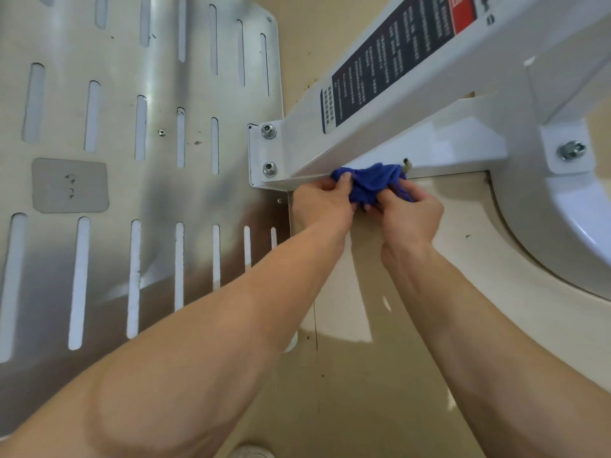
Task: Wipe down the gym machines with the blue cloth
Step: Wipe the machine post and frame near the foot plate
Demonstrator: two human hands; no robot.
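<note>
My forearms (198, 342) stretch forward; left hand (325, 203) and right hand (408, 209) both pinch the blue cloth (373, 183), bunched against the lower edge of the white beam (380, 137). I'd spread it flat, then wipe along firmly.

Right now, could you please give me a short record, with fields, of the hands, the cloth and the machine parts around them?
left hand: grips the bunched blue terry cloth at its left end
right hand: grips the cloth's right end
cloth: touches the lower edge of the white painted metal beam
beam: carries a black printed label with a red patch; its end bracket shows two silver bolts
left of beam: silver slotted metal plate
below: beige floor
</note>
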